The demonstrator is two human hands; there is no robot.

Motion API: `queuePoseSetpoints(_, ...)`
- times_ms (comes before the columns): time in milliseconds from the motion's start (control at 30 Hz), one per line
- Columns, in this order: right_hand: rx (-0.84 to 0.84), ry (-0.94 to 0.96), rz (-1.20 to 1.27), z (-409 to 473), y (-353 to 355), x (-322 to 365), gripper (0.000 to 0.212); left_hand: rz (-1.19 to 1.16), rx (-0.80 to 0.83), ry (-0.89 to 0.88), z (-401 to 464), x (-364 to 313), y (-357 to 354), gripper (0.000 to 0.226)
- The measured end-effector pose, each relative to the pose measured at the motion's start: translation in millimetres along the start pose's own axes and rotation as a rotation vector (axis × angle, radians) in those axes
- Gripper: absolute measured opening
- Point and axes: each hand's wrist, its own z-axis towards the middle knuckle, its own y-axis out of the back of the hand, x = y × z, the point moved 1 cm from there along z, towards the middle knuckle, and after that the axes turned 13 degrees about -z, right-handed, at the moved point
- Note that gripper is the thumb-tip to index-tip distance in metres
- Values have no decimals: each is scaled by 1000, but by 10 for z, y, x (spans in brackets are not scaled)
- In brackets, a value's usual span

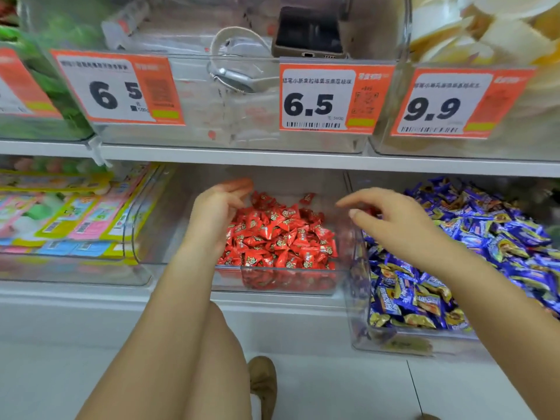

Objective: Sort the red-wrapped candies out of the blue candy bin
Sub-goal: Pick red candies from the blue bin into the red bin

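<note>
Both hands are held over the candy bins on the lower shelf.

The left hand [221, 204] is open above the red candies [278, 237]; the right hand [391, 219], fingers relaxed and empty, is nearer to the blue candy bin [454, 253] at right, where no red candy can be seen.

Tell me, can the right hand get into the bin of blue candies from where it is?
Probably yes: the right hand hovers open beside the blue candy bin, whose top looks open, with nothing between them.
</note>
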Motion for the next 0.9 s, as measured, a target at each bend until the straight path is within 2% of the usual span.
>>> queuePoseSetpoints(100,-138,-131,80,-317,175,-378,22,149,-41,-110,-162,18,-77,32)
queuePoseSetpoints(267,-158,-308,53,-579,305,-985,20,325,80,-304,-444,136,-463,37)
queuePoseSetpoints(333,-130,-315,41,-585,321,-1079,20,430,152,-299,-400,180,-712,35)
queuePoseSetpoints(400,-75,-291,-17,-522,329,-1077,20,620,236,-241,-289,257,-967,23)
queuePoseSetpoints(433,-51,-271,-42,-471,325,-1057,21,726,264,-203,-247,291,-1088,29)
queuePoseSetpoints(467,-25,-245,-60,-407,318,-1024,21,790,286,-168,-211,323,-1177,45)
queuePoseSetpoints(533,25,-188,-86,-231,278,-958,24,796,312,-100,-152,408,-1283,56)
queuePoseSetpoints(600,87,-123,-129,26,183,-922,28,738,360,-31,-84,479,-1290,43)
queuePoseSetpoints(700,276,-67,-207,500,-73,-913,34,573,428,104,30,539,-1225,22)
queuePoseSetpoints(900,649,-70,-228,1119,-521,-926,59,472,476,148,129,574,-1170,28)
